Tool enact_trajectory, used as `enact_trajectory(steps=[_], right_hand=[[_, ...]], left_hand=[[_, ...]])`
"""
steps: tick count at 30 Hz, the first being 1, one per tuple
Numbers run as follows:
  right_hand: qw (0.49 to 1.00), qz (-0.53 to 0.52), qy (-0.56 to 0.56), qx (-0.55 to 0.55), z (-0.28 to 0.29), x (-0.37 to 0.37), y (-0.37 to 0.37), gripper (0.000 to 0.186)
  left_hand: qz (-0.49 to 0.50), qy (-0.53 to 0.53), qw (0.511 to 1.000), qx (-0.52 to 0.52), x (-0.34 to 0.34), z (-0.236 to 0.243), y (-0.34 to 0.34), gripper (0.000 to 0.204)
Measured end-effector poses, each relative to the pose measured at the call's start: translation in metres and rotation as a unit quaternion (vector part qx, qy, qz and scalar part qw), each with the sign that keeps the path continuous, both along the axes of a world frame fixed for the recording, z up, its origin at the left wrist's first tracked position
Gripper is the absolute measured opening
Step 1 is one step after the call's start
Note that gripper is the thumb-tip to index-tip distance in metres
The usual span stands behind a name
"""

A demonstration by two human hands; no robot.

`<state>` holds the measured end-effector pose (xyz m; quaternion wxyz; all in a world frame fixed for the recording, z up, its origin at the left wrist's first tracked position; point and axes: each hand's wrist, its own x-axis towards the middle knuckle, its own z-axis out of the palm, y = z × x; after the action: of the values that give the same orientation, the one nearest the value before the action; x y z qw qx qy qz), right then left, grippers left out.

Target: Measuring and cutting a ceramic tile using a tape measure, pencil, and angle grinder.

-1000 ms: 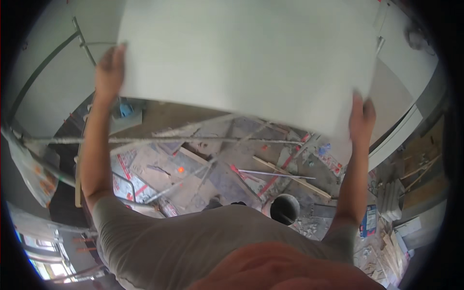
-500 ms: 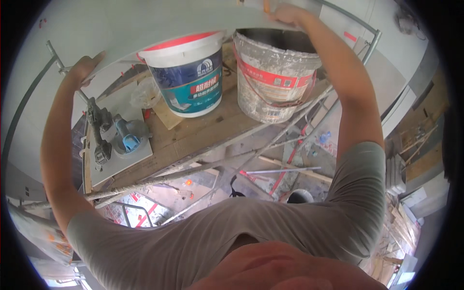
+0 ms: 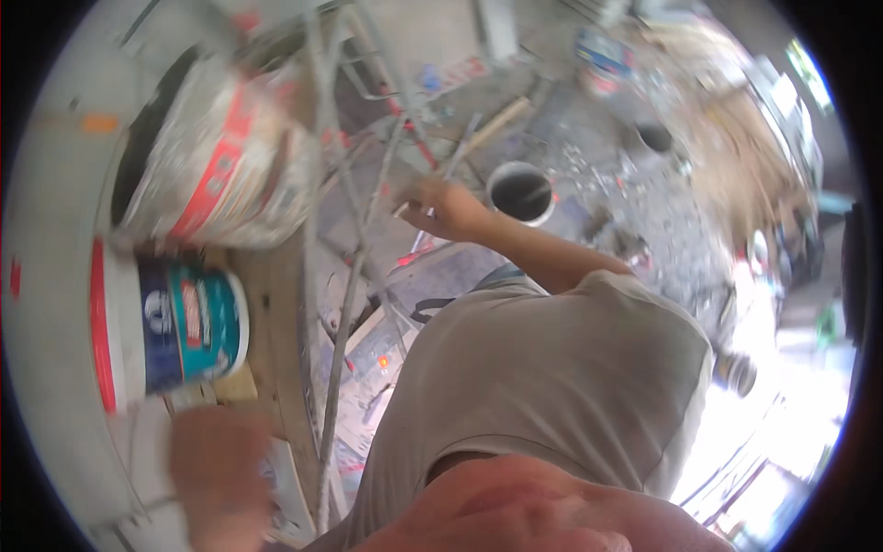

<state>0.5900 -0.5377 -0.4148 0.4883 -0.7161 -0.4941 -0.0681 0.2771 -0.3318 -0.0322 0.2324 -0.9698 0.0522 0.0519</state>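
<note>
My left hand [image 3: 223, 455] is a motion-smeared shape at the lower left, near the blue-and-teal bucket. Its fingers do not show clearly. My right hand [image 3: 441, 210] hangs in front of my body, above the cluttered floor and beside a metal scaffold pole. A thin pale sliver shows by its blurred fingertips, and I cannot tell whether the hand holds it. The white bucket with a blue-and-teal label [image 3: 196, 322] and red lid stands on a plank. Beside it is a plaster-crusted bucket [image 3: 216, 161] with a red band and a dark open mouth.
Crossing scaffold poles [image 3: 338, 354] run between the wooden plank [image 3: 279, 322] and me. On the floor stands an open bucket [image 3: 521, 193] with dark contents; another bucket [image 3: 607, 60] is farther off. Rubble and boards lie around. A pale wall [image 3: 55, 193] borders the left.
My view has swung to the right, so the buckets now appear at the left. Both hands, raised at a pale surface before, have come down away from it.
</note>
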Motion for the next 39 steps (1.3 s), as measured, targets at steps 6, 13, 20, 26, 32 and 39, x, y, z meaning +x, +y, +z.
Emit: enact_trajectory(steps=[6, 13, 20, 26, 32, 39], right_hand=[[0.64, -0.282, 0.472, -0.536, -0.323, -0.047, -0.271, 0.09], [0.589, -0.402, 0.676, -0.186, -0.55, -0.259, -0.533, 0.059], [0.498, -0.494, 0.701, -0.133, -0.59, -0.355, -0.615, 0.029], [0.47, -0.478, 0.732, 0.121, -0.546, -0.341, -0.604, 0.024], [0.603, -0.399, 0.621, -0.303, -0.412, -0.288, -0.652, 0.022], [0.435, -0.502, 0.745, -0.058, -0.388, -0.202, -0.752, 0.031]], left_hand=[[-0.216, 0.098, 0.949, -0.207, 0.163, -0.059, -0.085, 0.023], [-0.059, 0.092, 0.892, -0.438, 0.397, -0.275, -0.202, 0.028], [0.026, 0.335, 0.853, -0.401, 0.403, -0.63, -0.3, 0.035], [-0.182, 0.388, 0.765, -0.48, 0.426, -0.735, -0.378, 0.032], [-0.569, 0.32, 0.582, -0.485, 0.521, -0.74, -0.565, 0.029], [-0.003, 0.516, 0.76, -0.396, 0.743, -0.767, -0.839, 0.027]])
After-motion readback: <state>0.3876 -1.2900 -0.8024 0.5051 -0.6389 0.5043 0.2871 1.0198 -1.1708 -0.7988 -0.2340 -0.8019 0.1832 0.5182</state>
